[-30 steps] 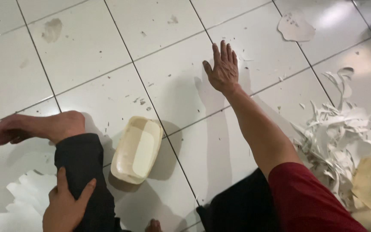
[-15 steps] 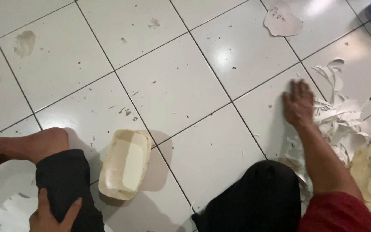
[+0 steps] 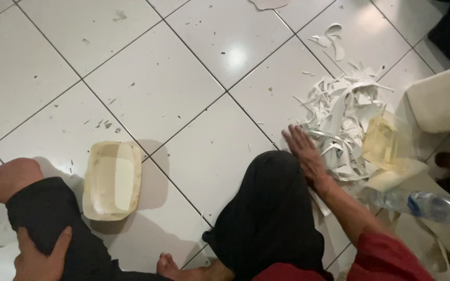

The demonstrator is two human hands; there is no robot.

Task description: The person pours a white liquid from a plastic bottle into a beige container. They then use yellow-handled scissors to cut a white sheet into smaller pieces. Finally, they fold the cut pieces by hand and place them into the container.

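Two hands in play, and we start low on the left: the left hand (image 3: 40,257) lies on the person's own black-trousered leg (image 3: 48,218), fingers closed around the cloth just below the knee, thumb up. Just right of that leg a cream oblong tray (image 3: 112,179) sits on the white tiled floor (image 3: 147,78), hollow side up, apart from both hands. A bare foot (image 3: 170,265) peeks in at the bottom edge, between the two legs. Moving across, the other black-clad knee (image 3: 272,208) fills the middle. Beside it is the right hand (image 3: 304,151), flat, palm down, fingers spread apart and gripping nothing, its fingertips at the near edge of the heap of white scraps (image 3: 339,117). That heap of curled strips and shards spreads over the tiles right of centre, with a few loose pieces (image 3: 332,39) lying farther off toward the top. On the heap's right side sits a yellowish clear container (image 3: 386,143), and below it a plastic bottle with a blue cap (image 3: 428,205) lies on its side. At far right, a pale rounded object (image 3: 444,101) is cut off by the frame.
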